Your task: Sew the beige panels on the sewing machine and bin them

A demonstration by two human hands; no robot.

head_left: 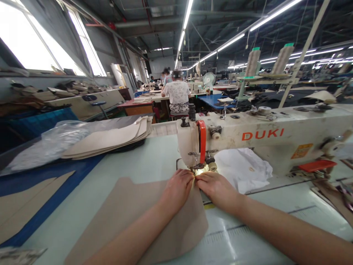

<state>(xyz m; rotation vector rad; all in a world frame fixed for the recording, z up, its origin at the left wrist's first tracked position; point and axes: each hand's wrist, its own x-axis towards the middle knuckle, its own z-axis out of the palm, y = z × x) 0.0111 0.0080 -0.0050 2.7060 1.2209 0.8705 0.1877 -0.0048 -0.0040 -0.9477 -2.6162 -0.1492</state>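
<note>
A flat beige fabric panel (pixel 124 206) lies on the pale table, its upper right edge reaching the needle area of a white sewing machine (pixel 228 132). My left hand (pixel 179 188) rests on that edge, with fingers bent and pressed together on the cloth. Close beside it, just right of the needle, my right hand (pixel 217 188) pinches the same edge. Both sets of fingertips almost meet under the lit machine head, where they hide the presser foot and the stitch line. A crumpled white cloth (pixel 242 169) sits under the machine arm.
On the left are a stack of beige panels (pixel 110 140), a clear plastic bag (pixel 60 141) and more beige pieces (pixel 33 200) on a blue surface. Thread cones (pixel 252 62) stand behind the machine. A person (pixel 176 92) sits further back, facing away.
</note>
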